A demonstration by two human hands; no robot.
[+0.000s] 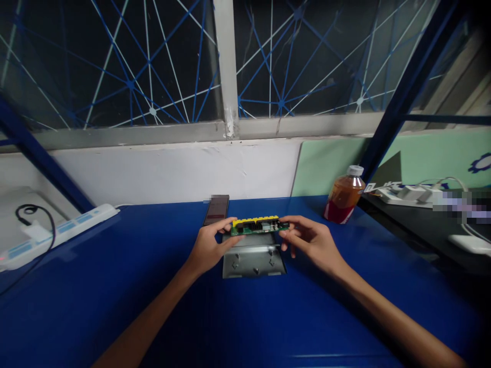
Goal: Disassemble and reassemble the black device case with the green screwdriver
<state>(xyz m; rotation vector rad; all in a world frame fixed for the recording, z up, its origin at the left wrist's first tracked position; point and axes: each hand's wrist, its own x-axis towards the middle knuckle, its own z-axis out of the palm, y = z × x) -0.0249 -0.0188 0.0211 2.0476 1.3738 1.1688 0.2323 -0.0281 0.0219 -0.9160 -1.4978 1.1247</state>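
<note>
Between my two hands is a green circuit board (255,226) with a row of yellow connectors along its far edge. My left hand (209,245) pinches its left end between thumb and fingers. At the right end, my right hand (312,241) grips it the same way, near a small black part. Under the board, on the blue table, lies a dark grey plastic casing (255,263) with small posts inside. A second grey panel (249,240) is just behind it, partly hidden by the board. A phone-like dark slab (217,208) lies beyond my left hand.
A bottle of amber drink (344,195) stands at the back right of the blue table (153,296). On the left lies a white power strip (61,235) with a black cable. Another power strip (410,197) sits on a black surface at right.
</note>
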